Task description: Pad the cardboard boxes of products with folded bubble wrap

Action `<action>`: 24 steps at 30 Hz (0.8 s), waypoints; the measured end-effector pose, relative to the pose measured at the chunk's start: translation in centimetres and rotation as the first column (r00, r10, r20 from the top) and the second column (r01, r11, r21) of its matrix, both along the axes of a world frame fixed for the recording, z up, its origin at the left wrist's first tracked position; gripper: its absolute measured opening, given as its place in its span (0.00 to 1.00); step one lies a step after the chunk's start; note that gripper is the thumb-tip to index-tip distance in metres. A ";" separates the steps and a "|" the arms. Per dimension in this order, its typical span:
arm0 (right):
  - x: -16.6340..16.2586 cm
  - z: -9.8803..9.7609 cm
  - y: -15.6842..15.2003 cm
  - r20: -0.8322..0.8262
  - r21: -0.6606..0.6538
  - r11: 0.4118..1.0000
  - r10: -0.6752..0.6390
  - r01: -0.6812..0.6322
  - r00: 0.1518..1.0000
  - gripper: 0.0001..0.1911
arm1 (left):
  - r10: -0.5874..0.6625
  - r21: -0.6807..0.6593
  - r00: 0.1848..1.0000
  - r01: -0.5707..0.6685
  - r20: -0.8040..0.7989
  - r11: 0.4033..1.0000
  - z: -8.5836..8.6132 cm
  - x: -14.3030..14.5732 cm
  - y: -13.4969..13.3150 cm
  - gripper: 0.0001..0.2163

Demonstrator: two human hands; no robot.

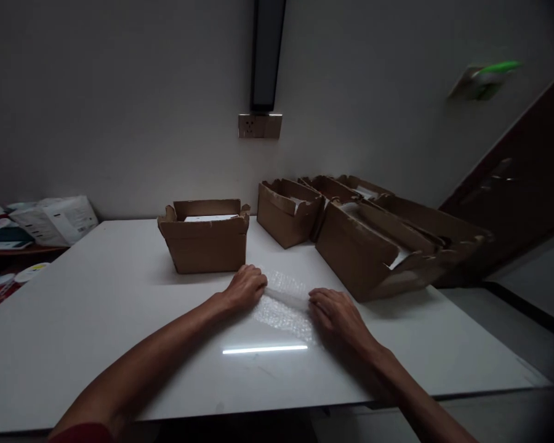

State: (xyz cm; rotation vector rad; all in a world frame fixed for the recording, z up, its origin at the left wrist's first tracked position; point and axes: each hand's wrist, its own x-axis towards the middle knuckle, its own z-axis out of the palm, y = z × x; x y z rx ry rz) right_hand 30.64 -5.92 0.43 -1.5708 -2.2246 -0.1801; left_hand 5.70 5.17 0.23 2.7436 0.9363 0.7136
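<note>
A sheet of clear bubble wrap (pixel 284 317) lies on the white table in front of me, with a pale strip, perhaps a fold or roll of it, running across between my hands. My left hand (pixel 246 286) is closed at the left end of that strip, fingers curled over it. At the right end, my right hand (pixel 335 311) grips the strip with bent fingers. Whether something is inside the wrap cannot be made out. Just behind my left hand stands an open cardboard box (pixel 205 246) with something white inside.
Several more open cardboard boxes (pixel 286 215) stand together at the back right of the white table (pixel 96 332). White packages (pixel 55 221) sit on a shelf to the left. A wall socket (pixel 260 126) and a door (pixel 512 178) are beyond the table.
</note>
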 end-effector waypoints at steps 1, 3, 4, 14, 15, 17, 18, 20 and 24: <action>-0.1 1.2 -0.3 -0.012 0.059 0.998 0.033 -0.032 0.999 0.12 | 0.004 0.020 1.000 -0.004 0.006 1.000 1.0 -0.7 -0.4 0.06; -0.8 4.1 -0.9 -0.026 0.198 0.978 0.079 -0.072 0.997 0.11 | 0.032 0.065 0.999 -0.035 0.041 0.997 3.7 -2.6 -1.4 0.06; -1.4 5.5 -1.2 -0.032 0.259 0.963 0.089 -0.078 0.996 0.11 | 0.055 0.096 0.996 -0.062 0.072 0.993 5.1 -3.7 -2.1 0.07; -8.2 0.3 -2.0 -0.017 0.037 0.896 0.444 -0.443 0.896 0.11 | 0.092 0.145 0.993 -0.082 -0.067 0.986 0.9 -16.7 -11.1 0.11; -8.2 -0.3 -1.9 -0.034 -0.017 0.893 0.449 -0.450 0.893 0.10 | 0.106 0.094 0.992 -0.100 -0.063 0.991 0.1 -17.5 -11.6 0.11; -8.2 -0.5 -1.6 -0.080 -0.042 0.914 0.399 -0.403 0.914 0.11 | 0.173 0.052 0.984 -0.174 0.028 0.983 -0.2 -18.2 -12.2 0.13; -8.6 -0.2 -1.3 -0.096 -0.027 0.928 0.367 -0.371 0.925 0.13 | 0.199 0.049 0.977 -0.203 0.081 0.978 0.0 -18.1 -12.3 0.14; -10.0 0.7 -0.9 -0.097 -0.010 0.941 0.337 -0.339 0.937 0.16 | 0.206 0.038 0.970 -0.212 0.125 0.976 0.6 -17.3 -12.1 0.15; -13.4 0.4 -0.7 -0.011 -0.145 0.859 0.496 -0.492 0.869 0.23 | 0.133 -0.111 0.991 -0.133 -0.005 0.985 -0.1 -15.1 -11.3 0.20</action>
